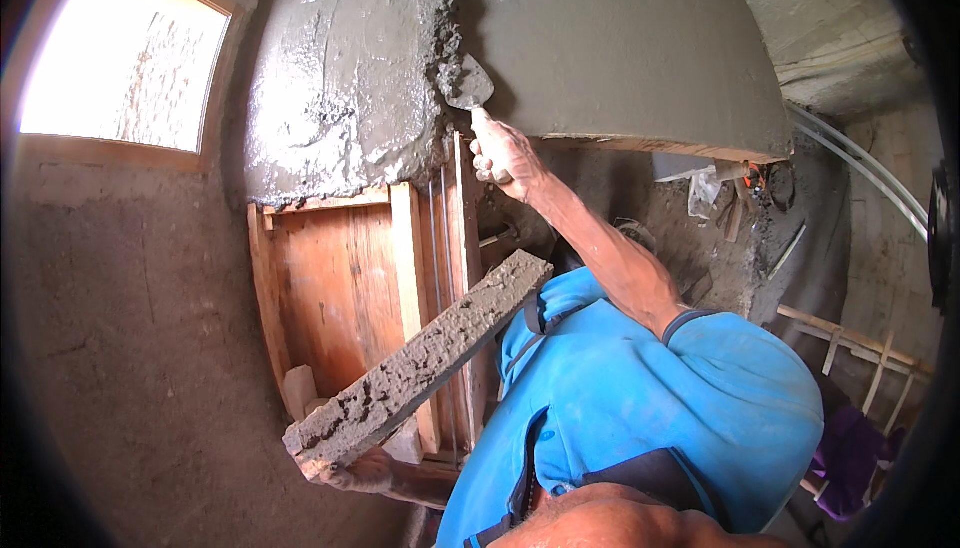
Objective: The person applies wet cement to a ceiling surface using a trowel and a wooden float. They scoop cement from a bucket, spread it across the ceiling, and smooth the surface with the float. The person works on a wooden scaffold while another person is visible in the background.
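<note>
My right hand [505, 158] is closed round the handle of a trowel [473, 85], my arm stretched out ahead. The blade lies at the rough wet edge of a thick mortar layer [350, 73], beside a dark gap. On the gap's other side is a smoother grey plastered surface [620, 43]. My left hand [362, 471] grips the near left end of a long narrow board [420, 358]. Lumpy mortar coats the board, which slants up to the right across my front. Some fingers of that hand are hidden beneath the board.
A wooden frame with a plywood panel [335, 288] stands below the mortar layer, with thin metal rods beside it. A bright window [125, 58] is at upper left. Pale pipes [865, 163] curve down at right, above a wooden ladder-like frame [860, 343] and a purple cloth [847, 463].
</note>
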A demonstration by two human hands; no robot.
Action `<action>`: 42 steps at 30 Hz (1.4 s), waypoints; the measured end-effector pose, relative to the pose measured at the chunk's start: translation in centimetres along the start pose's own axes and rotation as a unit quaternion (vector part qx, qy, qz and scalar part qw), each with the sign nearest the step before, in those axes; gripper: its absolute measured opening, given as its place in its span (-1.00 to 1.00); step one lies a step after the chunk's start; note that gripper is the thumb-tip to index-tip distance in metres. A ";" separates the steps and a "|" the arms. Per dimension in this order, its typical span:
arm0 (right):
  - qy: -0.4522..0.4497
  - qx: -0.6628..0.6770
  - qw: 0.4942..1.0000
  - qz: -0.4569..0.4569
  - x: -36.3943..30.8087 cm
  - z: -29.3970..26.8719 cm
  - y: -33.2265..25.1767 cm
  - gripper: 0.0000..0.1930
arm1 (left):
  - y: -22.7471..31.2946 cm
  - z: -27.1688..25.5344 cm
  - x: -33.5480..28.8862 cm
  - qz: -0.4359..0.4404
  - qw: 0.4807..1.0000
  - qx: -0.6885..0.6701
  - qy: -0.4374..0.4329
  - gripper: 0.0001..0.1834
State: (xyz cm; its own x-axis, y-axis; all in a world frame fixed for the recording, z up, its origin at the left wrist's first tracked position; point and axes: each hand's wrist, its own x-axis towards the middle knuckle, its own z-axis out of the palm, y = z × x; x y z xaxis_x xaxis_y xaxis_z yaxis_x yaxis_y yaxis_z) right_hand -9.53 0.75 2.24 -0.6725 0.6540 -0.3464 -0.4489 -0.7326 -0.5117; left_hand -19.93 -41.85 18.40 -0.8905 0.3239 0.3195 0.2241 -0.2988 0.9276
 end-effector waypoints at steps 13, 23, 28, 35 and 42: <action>0.081 -0.053 0.989 -0.108 -1.1 7.8 2.1 -0.49 | 0.7 3.0 0.1 -0.021 0.997 0.050 0.056 -0.17; -0.121 -0.339 0.926 -0.112 3.9 9.3 -5.8 -0.59 | 2.6 6.9 -0.5 -0.008 0.994 0.063 0.091 -0.20; 0.076 -0.213 0.969 -0.103 0.7 1.6 -10.6 -0.60 | 2.9 7.0 -1.9 -0.032 0.989 0.032 0.139 -0.27; 0.084 -0.197 0.974 -0.070 3.9 -2.4 -8.4 -0.70 | 5.2 10.0 -2.0 -0.052 0.987 0.105 0.113 -0.27; 0.050 -0.106 0.993 -0.009 4.6 -0.8 -6.9 -0.70 | 4.8 10.2 -2.1 -0.050 0.986 0.093 0.129 -0.28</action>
State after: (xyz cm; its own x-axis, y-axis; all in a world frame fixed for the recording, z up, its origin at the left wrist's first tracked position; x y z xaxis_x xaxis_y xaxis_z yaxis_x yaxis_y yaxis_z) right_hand -9.08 8.99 3.55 -0.5987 0.6899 -0.4070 -0.3194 -0.6716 -0.6685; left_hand -12.95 -34.84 24.11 -0.9776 0.0973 0.1865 0.1770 -0.0983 0.9793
